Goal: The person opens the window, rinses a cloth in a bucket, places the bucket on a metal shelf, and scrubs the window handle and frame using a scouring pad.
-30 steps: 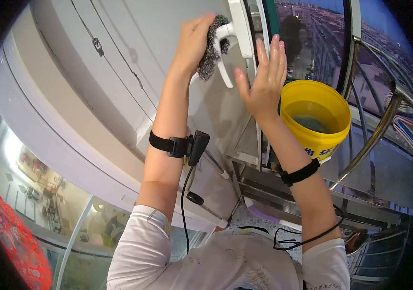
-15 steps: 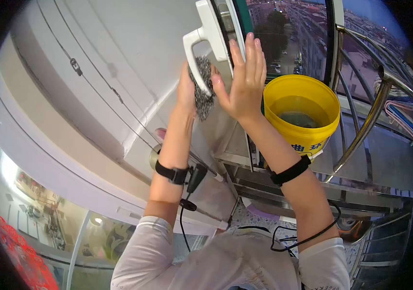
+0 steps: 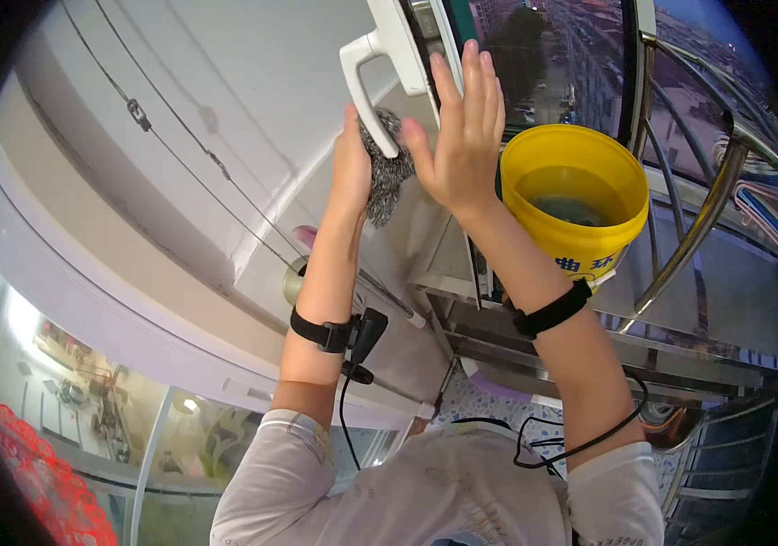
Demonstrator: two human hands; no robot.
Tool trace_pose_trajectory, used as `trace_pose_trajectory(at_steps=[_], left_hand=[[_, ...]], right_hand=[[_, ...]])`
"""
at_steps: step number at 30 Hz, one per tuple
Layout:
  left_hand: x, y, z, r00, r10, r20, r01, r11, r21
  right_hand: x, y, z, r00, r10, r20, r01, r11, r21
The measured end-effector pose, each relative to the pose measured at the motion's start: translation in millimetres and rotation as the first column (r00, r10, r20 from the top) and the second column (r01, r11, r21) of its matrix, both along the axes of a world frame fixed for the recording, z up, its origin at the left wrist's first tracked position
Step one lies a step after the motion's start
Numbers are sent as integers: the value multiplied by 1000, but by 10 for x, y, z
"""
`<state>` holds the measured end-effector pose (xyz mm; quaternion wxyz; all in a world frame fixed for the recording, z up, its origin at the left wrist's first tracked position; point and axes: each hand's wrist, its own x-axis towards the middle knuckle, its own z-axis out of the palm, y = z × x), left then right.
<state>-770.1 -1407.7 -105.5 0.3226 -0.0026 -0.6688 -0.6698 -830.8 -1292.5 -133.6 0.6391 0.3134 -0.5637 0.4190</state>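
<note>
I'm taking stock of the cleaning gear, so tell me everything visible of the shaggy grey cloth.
The shaggy grey cloth is flecked dark and pale, with a fibrous-looking surface. It is bunched into an upright, uneven shape. The white handle crosses in front of its upper part, and its lower end hangs below the lever's tip. The left hand holds it; contact with the nearby right hand is unclear, as is whether it is wet.

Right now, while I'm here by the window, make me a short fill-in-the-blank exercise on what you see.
Of the left hand and the right hand, the one holding the scrubber is the ____.
The window handle is coloured ____.
The bucket is coloured ____.
The forearm straps are coloured ____.
Missing words: left; white; yellow; black.
</note>
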Motion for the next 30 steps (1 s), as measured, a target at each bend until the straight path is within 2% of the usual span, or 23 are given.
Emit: trace_pose_trajectory(at_steps=[2, 4, 5, 6, 8, 10, 12, 13, 14, 16, 18, 20, 21, 22, 24, 26, 28, 29, 30], left_hand=[[9, -84, 29, 1000, 18, 16, -18, 1000, 9], [59, -98, 185, 984, 118, -134, -97, 983, 155], [97, -102, 255, 971, 121, -207, -90, 985, 149], [110, -102, 338, 970, 128, -208, -98, 984, 149], [51, -142, 505, 900, 193, -390, -176, 981, 80], [20, -97, 556, 882, 220, -417, -220, 974, 49], [-38, 42, 523, 799, 328, -504, -452, 880, -145], [99, 105, 484, 812, 253, -526, -464, 826, -319], [153, 110, 430, 810, 251, -531, -466, 824, -321], [165, 31, 293, 803, 129, -582, -472, 734, -489], [189, -125, 227, 837, 96, -539, -427, 731, -533], [229, -253, 141, 922, -56, -384, -219, 743, -633], [266, -261, 120, 917, -158, -367, -123, 764, -634], [312, -268, 94, 918, -152, -366, -125, 764, -632], [394, -278, 52, 923, -309, -229, 112, 786, -608], [407, -318, 18, 926, -297, -234, 109, 803, -586], [448, -273, 49, 973, -136, -186, 6, 821, -571], [413, -279, 36, 953, -83, -292, -86, 847, -524], [421, -255, 85, 952, -80, -295, -90, 849, -521]], right_hand=[[3, -9, -8, 1000, 3, 1, -3, 1000, 1], [22, -18, 0, 1000, -14, 1, 14, 1000, -2], [38, -18, -2, 1000, -21, 10, 21, 1000, 3], [44, -29, -3, 1000, -13, 9, 13, 1000, 3], [48, -48, -2, 1000, -18, 11, 18, 1000, -5], [59, -56, 0, 1000, -16, 13, 16, 1000, -6], [57, -65, 0, 1000, -19, 14, 19, 1000, -10], [54, -66, -1, 1000, -16, 11, 17, 1000, -12], [50, -64, -1, 1000, -14, 15, 14, 1000, -13], [42, -49, 6, 1000, -14, 16, 14, 1000, -18], [41, -40, 6, 1000, -5, 24, 5, 1000, -10], [39, -40, 7, 1000, 7, 16, -7, 1000, -9], [39, -44, 6, 1000, 16, 11, -16, 1000, -9], [42, -46, 7, 1000, 21, 12, -21, 1000, -6], [49, -36, 5, 1000, 5, 17, -5, 1000, 0], [36, -32, 0, 1000, 4, 17, -4, 1000, 10], [31, -34, 0, 1000, 1, 8, -1, 1000, 3], [32, -33, 3, 1000, 0, 1, 0, 1000, 3], [35, -39, 1, 1000, 3, -2, -3, 1000, 7]])
